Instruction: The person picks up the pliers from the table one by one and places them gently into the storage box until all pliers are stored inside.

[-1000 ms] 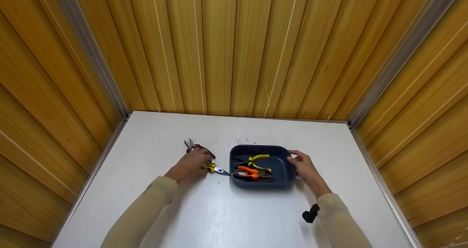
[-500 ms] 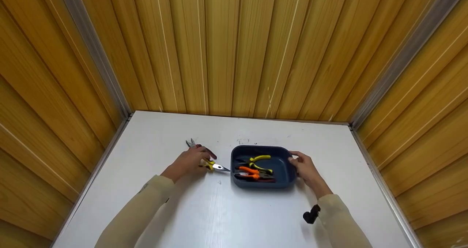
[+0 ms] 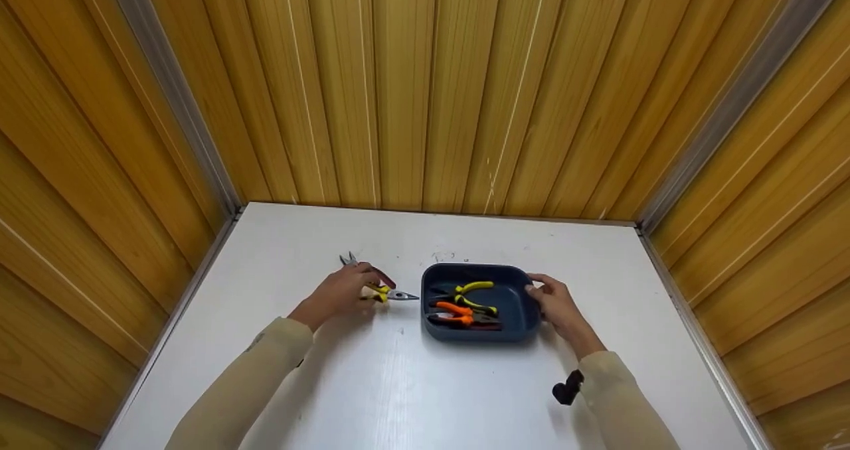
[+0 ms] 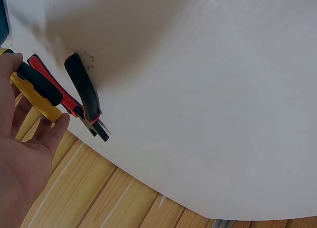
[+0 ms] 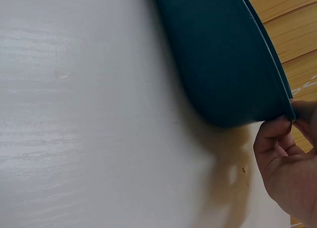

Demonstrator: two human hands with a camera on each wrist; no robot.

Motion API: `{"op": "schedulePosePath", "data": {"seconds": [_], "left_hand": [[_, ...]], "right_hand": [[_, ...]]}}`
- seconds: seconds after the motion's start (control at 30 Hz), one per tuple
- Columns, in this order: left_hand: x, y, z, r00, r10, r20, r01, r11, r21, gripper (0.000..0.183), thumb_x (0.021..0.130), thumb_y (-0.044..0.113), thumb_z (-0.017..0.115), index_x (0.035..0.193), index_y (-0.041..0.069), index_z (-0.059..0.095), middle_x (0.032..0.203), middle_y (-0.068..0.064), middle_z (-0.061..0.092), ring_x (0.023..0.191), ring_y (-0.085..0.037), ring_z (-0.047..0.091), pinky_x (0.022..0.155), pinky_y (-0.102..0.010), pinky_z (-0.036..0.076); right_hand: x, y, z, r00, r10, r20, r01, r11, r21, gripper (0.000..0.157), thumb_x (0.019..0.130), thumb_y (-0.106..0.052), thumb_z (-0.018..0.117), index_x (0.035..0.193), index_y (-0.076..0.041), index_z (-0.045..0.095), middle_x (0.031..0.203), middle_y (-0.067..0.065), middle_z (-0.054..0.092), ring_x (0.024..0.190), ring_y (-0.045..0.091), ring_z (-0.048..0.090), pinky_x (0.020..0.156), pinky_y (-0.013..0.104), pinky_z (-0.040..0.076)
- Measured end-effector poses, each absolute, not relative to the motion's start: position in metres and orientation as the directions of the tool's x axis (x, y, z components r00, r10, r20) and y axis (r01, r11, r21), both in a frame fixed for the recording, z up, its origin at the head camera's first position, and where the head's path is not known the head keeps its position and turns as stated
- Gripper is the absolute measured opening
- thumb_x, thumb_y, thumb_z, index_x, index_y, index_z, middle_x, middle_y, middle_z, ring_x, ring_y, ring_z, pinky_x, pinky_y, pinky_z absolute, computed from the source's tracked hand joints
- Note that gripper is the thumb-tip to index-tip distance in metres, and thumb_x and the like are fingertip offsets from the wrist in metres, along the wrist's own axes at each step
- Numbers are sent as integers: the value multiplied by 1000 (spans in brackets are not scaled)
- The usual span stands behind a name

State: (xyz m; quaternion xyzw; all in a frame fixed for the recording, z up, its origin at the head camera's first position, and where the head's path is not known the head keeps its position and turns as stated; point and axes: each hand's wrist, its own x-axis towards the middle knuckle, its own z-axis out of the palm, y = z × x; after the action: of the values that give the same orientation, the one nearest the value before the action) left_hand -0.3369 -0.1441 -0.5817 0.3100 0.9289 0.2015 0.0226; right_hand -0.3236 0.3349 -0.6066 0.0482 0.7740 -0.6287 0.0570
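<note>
My left hand (image 3: 340, 292) grips long-nose pliers (image 3: 398, 295) by their yellow-and-black handles, the tip pointing at the left wall of a dark blue plastic box. In the left wrist view the left hand (image 4: 29, 154) has thumb and fingers around the pliers' handles (image 4: 37, 92). Beyond them, red-and-black-handled cutters (image 4: 81, 97) lie on the table, partly hidden by the hand in the head view. My right hand (image 3: 554, 304) pinches the right rim of the box (image 3: 521, 310). Inside lie yellow-and-black pliers (image 3: 475, 286) and orange-and-black pliers (image 3: 458, 312).
The white table (image 3: 398, 397) meets a wood-patterned wall (image 3: 425, 91) at the back, with similar walls at both sides. A small black object (image 3: 568, 388) hangs at the right sleeve's cuff. Dark marks spot the table behind the box.
The left hand has lifted or shifted the long-nose pliers toward the back, so their tip stands higher along the box's left wall. The right hand keeps its hold on the rim.
</note>
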Motion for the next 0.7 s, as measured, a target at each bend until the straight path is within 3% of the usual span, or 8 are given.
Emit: {"op": "schedulePosePath", "data": {"seconds": [0.27, 0.7], "left_hand": [[-334, -145, -572, -849, 524, 62, 507, 777, 372, 36, 94, 19, 83, 129, 20, 75, 118, 1, 64, 111, -22, 61, 97, -47, 52], [-333, -143, -567, -861, 505, 58, 486, 785, 384, 37, 94, 20, 83, 130, 19, 76, 116, 0, 62, 107, -27, 63, 89, -44, 53]], "right_hand": [[-322, 333, -603, -986, -14, -166, 161, 185, -969, 43, 108, -12, 62, 148, 1, 56, 98, 12, 58, 79, 22, 61, 59, 31, 50], [-324, 336, -605, -981, -8, -192, 188, 169, -968, 41, 108, -12, 62, 148, -1, 57, 94, 8, 58, 77, 21, 61, 58, 30, 50]]}}
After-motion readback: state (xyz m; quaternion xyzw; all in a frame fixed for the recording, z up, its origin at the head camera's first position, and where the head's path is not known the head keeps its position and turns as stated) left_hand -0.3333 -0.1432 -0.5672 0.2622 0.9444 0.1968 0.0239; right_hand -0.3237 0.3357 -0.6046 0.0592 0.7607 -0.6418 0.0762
